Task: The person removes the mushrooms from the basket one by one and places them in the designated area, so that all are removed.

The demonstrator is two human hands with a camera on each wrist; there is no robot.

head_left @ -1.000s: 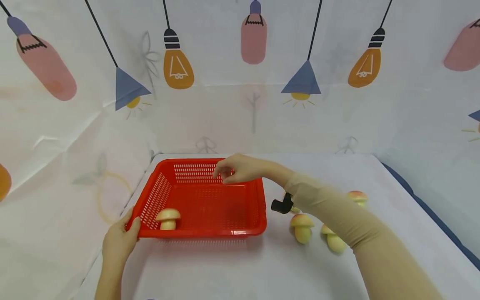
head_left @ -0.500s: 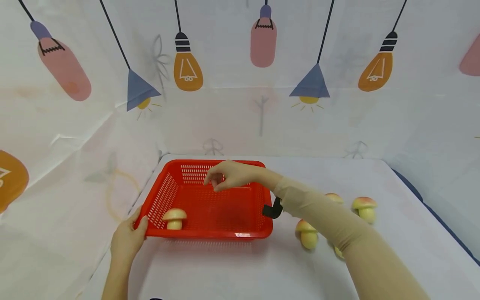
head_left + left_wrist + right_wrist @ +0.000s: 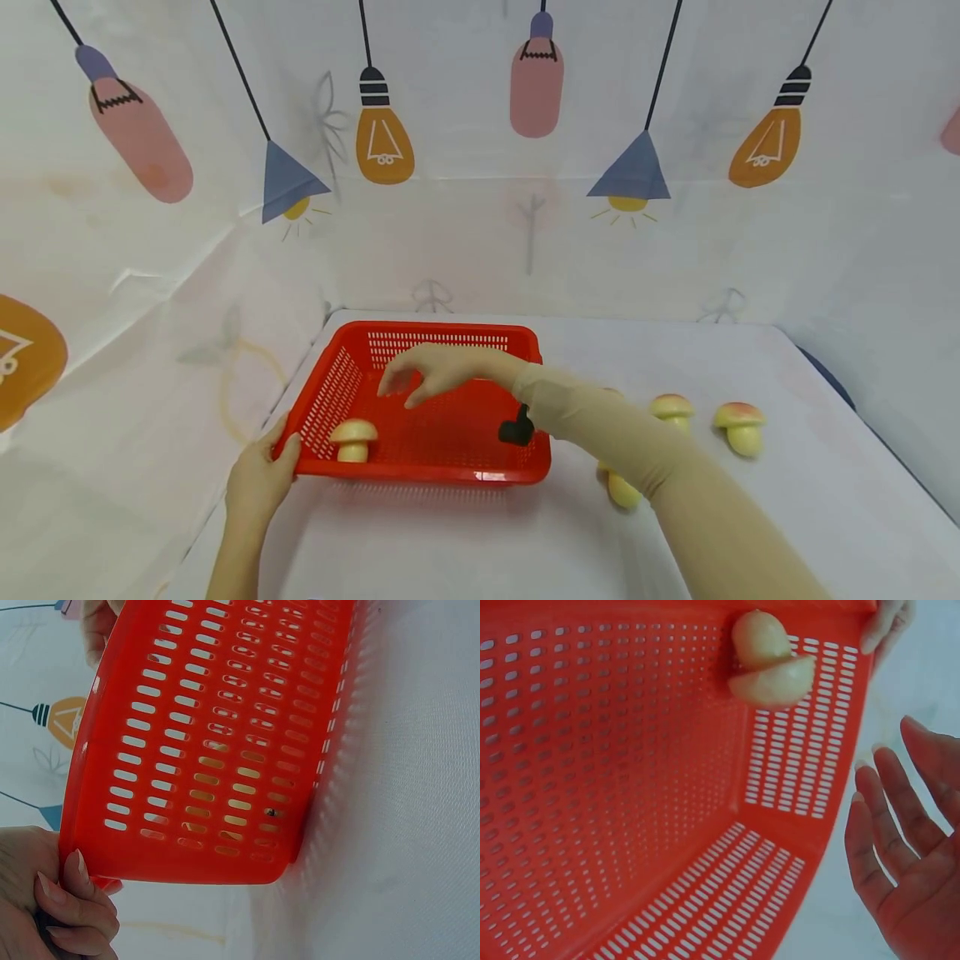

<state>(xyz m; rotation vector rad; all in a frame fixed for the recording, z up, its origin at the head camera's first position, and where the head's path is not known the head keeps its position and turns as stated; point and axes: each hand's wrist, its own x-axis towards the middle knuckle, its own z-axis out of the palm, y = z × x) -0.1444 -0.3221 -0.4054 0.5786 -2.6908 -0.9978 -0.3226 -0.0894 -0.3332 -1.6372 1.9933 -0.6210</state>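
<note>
My left hand (image 3: 258, 483) grips the near left corner of a red plastic basket (image 3: 420, 477) with slotted walls. Inside that corner sits a toy mushroom (image 3: 353, 440) with a pale yellow cap, its stem toward me. Over the basket, my right hand (image 3: 435, 369) hovers with loosely bent fingers and holds nothing. The right wrist view shows its fingers (image 3: 866, 847) spread apart beyond the basket rim, away from the mushroom (image 3: 769, 675). In the left wrist view, the basket wall (image 3: 187, 750) hides most of the mushroom, which shows yellow through the slots.
Right of the basket, several more toy mushrooms lie on the white table (image 3: 450, 550), among them a red-capped mushroom (image 3: 742, 429) and another mushroom (image 3: 672, 408). My right sleeve (image 3: 637, 450) covers some of them. A patterned white sheet (image 3: 480, 233) hangs behind.
My right hand has moved left and lower over the basket, its fingers loosening. The whole head view has shifted slightly. The left hand keeps its hold, and the mushroom stays in its corner.
</note>
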